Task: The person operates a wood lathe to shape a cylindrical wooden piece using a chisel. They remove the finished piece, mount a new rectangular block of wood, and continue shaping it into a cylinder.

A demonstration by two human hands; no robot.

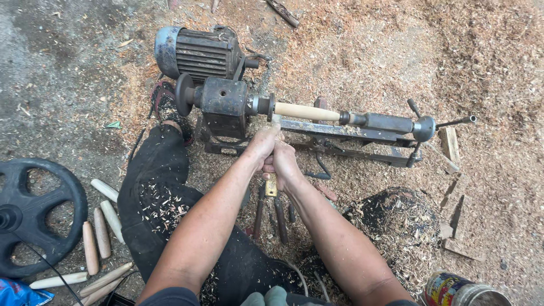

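Wood turning on a floor-mounted lathe, seen from above the seated worker. The pale wooden blank [306, 111] is mounted between the headstock [225, 105] and the tailstock [391, 122], with the electric motor [198, 52] just behind. The step in hand appears to be shaping the blank's headstock end: both hands are brought together low in front of the bed, closed around a turning tool [271, 182] whose yellowish handle shows below the fists. The left hand [262, 144] is forward, fingers wrapped near the tool's working end just beside the blank; the right hand [285, 164] is clenched behind it on the handle. Both forearms are extended and converge, elbows wide. The cutting tip is hidden by the left hand, so contact with the wood cannot be confirmed. The next move would likely call for a steady, braced grip and slow travel along the blank. Spare chisels [277, 218] lie between the legs; finished spindles [102, 232] lie at left amid shavings.
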